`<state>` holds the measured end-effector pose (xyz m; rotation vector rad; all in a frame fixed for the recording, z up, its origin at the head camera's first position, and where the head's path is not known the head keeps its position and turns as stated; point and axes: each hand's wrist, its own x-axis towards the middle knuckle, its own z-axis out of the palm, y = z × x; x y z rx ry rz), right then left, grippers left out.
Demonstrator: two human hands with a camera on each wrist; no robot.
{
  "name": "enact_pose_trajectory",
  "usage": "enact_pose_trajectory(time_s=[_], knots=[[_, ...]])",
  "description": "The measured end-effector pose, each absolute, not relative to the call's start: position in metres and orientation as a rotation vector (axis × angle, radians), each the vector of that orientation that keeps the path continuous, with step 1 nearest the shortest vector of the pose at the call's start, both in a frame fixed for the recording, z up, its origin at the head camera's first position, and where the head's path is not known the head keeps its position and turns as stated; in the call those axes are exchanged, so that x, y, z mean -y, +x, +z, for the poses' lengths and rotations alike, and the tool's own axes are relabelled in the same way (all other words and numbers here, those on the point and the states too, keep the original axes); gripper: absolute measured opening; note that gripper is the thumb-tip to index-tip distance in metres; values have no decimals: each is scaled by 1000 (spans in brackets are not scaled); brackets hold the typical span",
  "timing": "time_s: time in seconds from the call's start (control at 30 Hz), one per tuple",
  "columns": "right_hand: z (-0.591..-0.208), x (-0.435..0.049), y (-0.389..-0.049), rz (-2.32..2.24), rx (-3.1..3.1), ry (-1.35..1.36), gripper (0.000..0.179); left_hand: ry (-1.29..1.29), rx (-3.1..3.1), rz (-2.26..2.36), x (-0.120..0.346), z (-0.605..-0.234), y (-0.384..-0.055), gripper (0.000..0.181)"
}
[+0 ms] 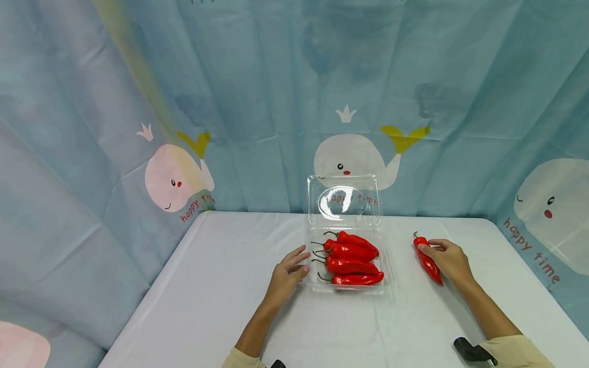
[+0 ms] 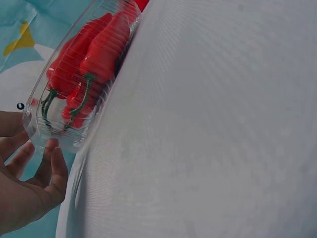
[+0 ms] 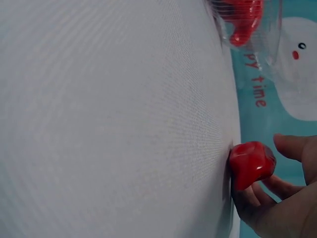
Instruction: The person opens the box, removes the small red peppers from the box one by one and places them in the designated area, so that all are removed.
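Note:
Near the table's right side, a red pepper (image 1: pixel 428 263) lies on the white cloth, its curled stem pointing away. My right hand (image 1: pixel 448 258) is around its upper part. In the right wrist view the thumb (image 3: pixel 292 146) stands a little off the pepper (image 3: pixel 250 163), with the other fingers beside and partly behind it. Several red peppers (image 1: pixel 349 267) lie side by side in a clear plastic clamshell box (image 1: pixel 388 276), stems to the left. My left hand (image 1: pixel 282 278) is at the box's left edge, fingers spread; whether the fingertips touch it, I cannot tell.
The clear lid (image 1: pixel 313 204) of the box stands raised at the back. A white cloth covers the table (image 1: pixel 207 286). Blue curtains (image 1: pixel 257 102) with printed whales hang behind and beside it. Black objects (image 1: pixel 471 350) show near my sleeves.

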<state>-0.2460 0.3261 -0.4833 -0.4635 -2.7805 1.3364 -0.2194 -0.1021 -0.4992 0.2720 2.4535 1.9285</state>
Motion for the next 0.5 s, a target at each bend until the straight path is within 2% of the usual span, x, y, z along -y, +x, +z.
enact_pose_trajectory(time_s=[0.5], knots=[[-481, -327, -238, 1302, 2754, -447, 70, 284, -2458, 1935, 102, -501, -220, 39]])
